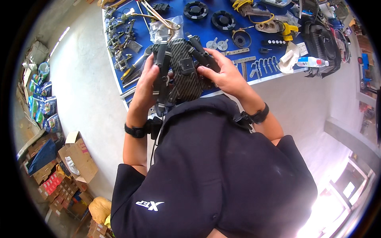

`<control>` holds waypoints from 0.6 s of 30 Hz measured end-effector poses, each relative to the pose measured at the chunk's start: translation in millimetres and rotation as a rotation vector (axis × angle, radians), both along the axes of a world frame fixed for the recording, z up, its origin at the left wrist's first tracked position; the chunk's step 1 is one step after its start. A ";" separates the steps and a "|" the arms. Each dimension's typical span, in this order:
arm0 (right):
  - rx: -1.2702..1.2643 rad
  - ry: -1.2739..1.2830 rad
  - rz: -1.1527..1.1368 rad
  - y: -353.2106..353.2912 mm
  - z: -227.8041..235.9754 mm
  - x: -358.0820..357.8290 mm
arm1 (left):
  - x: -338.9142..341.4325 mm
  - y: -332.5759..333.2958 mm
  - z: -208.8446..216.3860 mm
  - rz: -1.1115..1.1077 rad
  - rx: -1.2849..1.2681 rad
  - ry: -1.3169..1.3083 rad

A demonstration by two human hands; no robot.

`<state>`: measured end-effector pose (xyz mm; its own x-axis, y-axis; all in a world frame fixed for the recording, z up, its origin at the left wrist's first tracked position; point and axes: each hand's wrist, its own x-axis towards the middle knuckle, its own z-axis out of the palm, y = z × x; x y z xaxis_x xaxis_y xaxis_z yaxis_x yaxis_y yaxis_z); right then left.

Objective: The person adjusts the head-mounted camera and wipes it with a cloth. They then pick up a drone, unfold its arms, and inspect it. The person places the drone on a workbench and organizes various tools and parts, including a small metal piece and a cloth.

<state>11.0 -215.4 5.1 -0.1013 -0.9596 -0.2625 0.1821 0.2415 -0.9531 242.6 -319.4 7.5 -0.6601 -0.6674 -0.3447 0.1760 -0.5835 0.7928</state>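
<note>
Between my hands is a carbon-fibre frame (185, 87) with dark woven plates and black tube arms folded along its sides. It sits at the near edge of the blue-topped table (202, 31), close to my body. A small black square block (186, 66) is on its upper face. My left hand (147, 81) is closed around the left side, against a folded arm. My right hand (225, 75) grips the right side, thumb beside the block and fingers over another arm. The frame hides my left fingertips partly. A clear plastic bag (168, 28) lies just beyond the frame.
Small metal parts (119, 37) crowd the table's left side. To the right lie metal hooks (264, 65), two round black discs (223, 20), a power strip (270, 27), a white cloth (289, 58) and a bottle (312, 62). A cardboard box (79, 158) stands on the floor at left.
</note>
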 end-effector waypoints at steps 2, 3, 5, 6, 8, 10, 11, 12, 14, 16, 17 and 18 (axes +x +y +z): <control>0.015 0.060 -0.012 4.2 3.3 -10.3 | -10.2 0.2 1.6 -0.056 -0.026 -0.042; 0.000 0.080 -0.021 5.4 -2.3 -15.2 | -15.2 1.1 1.8 -0.091 -0.035 -0.067; 0.008 0.095 -0.013 9.0 -7.5 -26.2 | -23.2 4.0 -7.4 -0.143 -0.040 -0.101; 0.028 0.044 -0.002 11.2 -10.5 -32.4 | -27.0 9.5 -8.2 -0.158 -0.099 -0.177; 0.071 -0.058 0.027 14.6 -17.1 -48.0 | -41.0 17.0 -6.5 -0.141 -0.177 -0.213; 0.177 -0.258 0.054 14.8 -21.7 -64.6 | -46.5 23.2 -12.7 -0.167 -0.155 -0.228; 0.177 -0.218 0.097 14.8 -21.9 -69.8 | -49.2 25.0 -16.2 -0.178 -0.147 -0.231; 0.182 -0.176 0.142 16.9 -22.5 -75.1 | -52.3 29.5 -20.4 -0.189 -0.133 -0.231; 0.211 -0.232 0.162 12.4 -28.5 -86.1 | -54.9 28.4 -19.7 -0.191 -0.127 -0.177; 0.228 -0.261 0.167 6.7 -38.3 -104.2 | -50.5 19.3 -29.7 -0.067 0.024 -0.030; 0.217 -0.259 0.131 1.8 -39.3 -112.8 | -45.1 15.2 -29.1 -0.008 -0.069 -0.085; 0.198 -0.256 0.087 -5.9 -42.0 -118.9 | -42.3 10.8 -29.0 0.048 -0.182 -0.173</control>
<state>-107.9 -221.3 -36.9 0.0723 -0.8894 -0.4514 0.3797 0.4431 -0.8121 200.3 -308.7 -21.5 -0.5678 -0.7580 -0.3211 0.0530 -0.4229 0.9046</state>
